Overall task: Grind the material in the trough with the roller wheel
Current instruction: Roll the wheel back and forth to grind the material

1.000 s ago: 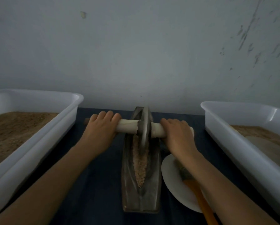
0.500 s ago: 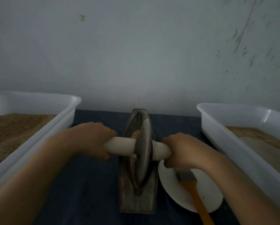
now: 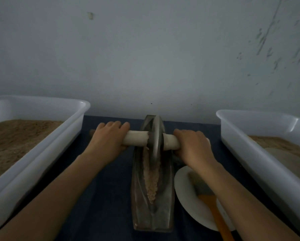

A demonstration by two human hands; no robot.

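Both hands grip the pale axle handle [image 3: 137, 140] of the roller wheel [image 3: 156, 138]: the left hand [image 3: 109, 140] wraps its fingers over the left end, and the right hand [image 3: 193, 145] curls round the right end, each close beside the wheel. That handle lies crosswise, left to right, while the metal wheel stands upright on edge in the far end of the trough [image 3: 152, 192], near the wall [image 3: 145, 58]. The trough's long axis runs straight away from the person, its narrow far tip pointing at the wall and its near end towards the camera. Coarse tan material [image 3: 152, 180] lies along the groove on the near side of the wheel. Left of the trough sits a white tub [image 3: 46, 153] of brown grains; another white tub [image 3: 260, 153] stands at right. A white plate [image 3: 185, 202] just right of the trough carries a brush [image 3: 210, 204] with an orange handle.
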